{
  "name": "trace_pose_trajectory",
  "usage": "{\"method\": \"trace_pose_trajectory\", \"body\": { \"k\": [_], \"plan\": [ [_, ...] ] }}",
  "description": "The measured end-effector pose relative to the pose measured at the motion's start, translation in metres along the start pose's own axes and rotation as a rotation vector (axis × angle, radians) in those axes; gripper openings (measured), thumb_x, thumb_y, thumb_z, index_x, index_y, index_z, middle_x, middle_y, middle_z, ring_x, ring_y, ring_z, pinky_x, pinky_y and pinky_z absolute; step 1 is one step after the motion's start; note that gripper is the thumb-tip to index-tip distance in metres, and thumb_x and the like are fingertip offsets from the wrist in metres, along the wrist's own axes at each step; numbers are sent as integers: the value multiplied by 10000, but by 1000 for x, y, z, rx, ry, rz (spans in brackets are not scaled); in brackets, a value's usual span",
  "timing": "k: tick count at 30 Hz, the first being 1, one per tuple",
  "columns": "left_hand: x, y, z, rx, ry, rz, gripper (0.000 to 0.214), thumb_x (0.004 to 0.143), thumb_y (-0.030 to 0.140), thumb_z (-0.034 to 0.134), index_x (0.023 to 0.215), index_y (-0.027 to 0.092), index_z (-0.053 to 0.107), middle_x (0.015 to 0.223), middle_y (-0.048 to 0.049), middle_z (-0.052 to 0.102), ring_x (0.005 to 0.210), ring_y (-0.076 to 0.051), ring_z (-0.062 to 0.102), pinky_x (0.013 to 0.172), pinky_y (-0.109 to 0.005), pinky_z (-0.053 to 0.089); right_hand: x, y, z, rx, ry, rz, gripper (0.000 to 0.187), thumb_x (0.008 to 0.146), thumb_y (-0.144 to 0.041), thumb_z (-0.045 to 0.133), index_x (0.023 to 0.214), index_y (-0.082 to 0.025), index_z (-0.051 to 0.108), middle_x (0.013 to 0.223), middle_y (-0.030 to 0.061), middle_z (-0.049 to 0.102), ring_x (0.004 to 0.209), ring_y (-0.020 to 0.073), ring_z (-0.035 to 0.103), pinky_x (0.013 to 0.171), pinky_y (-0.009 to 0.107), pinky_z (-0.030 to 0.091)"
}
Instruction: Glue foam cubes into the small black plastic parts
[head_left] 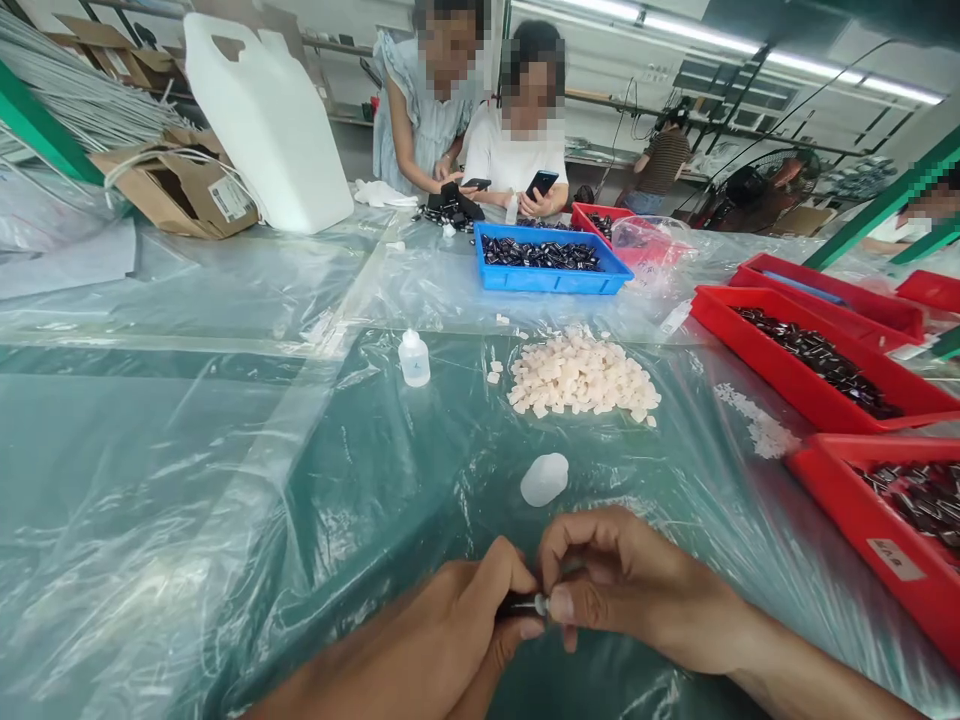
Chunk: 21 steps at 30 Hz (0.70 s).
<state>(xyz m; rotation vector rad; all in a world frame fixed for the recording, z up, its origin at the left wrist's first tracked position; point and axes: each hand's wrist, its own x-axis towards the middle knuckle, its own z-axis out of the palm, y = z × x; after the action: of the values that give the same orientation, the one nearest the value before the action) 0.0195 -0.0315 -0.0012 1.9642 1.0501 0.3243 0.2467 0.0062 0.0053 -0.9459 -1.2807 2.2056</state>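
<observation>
Near the front of the table my left hand (480, 610) is closed around a small dark, shiny part (517, 605), mostly hidden by the fingers. My right hand (607, 585) meets it from the right, thumb and fingers pinched on a small whitish piece (541, 604) at the end of the dark part. Whether that piece is seated in the part cannot be made out. Just beyond the hands lies a white translucent disc-like item (545, 480). Farther off is a heap of small cream-coloured pieces (581, 375), with a small translucent dropper bottle (414, 358) to its left.
Red bins (847, 520) of dark metallic parts line the right side. A blue tray (555, 283) of similar parts stands beyond the heap. A large white jug (262, 130) and a cardboard box (176, 190) are at back left. Two people (517, 150) are across the plastic-covered table (172, 480).
</observation>
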Motion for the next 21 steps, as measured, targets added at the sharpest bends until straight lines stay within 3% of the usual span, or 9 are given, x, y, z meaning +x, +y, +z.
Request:
{"method": "trace_pose_trajectory", "body": {
  "k": [4, 11, 15, 18, 21],
  "plan": [
    [2, 0, -4, 23, -52, 43, 87, 1060, 247, 387, 1066, 315, 441, 1025, 17, 741, 843, -205, 739, 661, -261, 518, 2, 5, -3, 50, -29, 49, 306, 789, -300, 901, 838, -112, 664, 788, 9, 678, 696, 101, 658, 680, 221, 512],
    [4, -3, -3, 303, -250, 10, 232, 893, 56, 535, 1010, 251, 492, 855, -31, 732, 638, -211, 689, 469, -266, 364, 6, 7, -4, 50, -35, 117, 300, 788, -304, 902, 831, -99, 687, 784, 31, 708, 708, 98, 663, 696, 220, 532],
    [7, -1, -3, 372, -305, 24, 210, 897, 58, 540, 1005, 229, 488, 800, -27, 705, 595, -205, 654, 435, -284, 323, 3, 12, -3, 16, -4, 122, 277, 757, -260, 919, 842, -121, 695, 801, 18, 718, 699, 105, 660, 671, 210, 521],
    [6, -3, -4, 378, -325, 4, 151, 936, 104, 512, 1008, 235, 491, 781, -30, 697, 573, -211, 641, 428, -298, 300, 1, 14, -1, -112, 44, 96, 253, 786, -269, 890, 835, -140, 679, 803, 8, 698, 697, 123, 647, 647, 222, 518],
    [3, -8, 1, 248, -246, -42, 96, 1000, 199, 478, 1046, 274, 516, 799, -13, 695, 607, -212, 666, 454, -274, 343, 1, 13, 1, -353, 101, 2, 180, 871, -261, 802, 840, -165, 653, 786, -6, 681, 715, 136, 657, 634, 213, 508]
  ]
}}
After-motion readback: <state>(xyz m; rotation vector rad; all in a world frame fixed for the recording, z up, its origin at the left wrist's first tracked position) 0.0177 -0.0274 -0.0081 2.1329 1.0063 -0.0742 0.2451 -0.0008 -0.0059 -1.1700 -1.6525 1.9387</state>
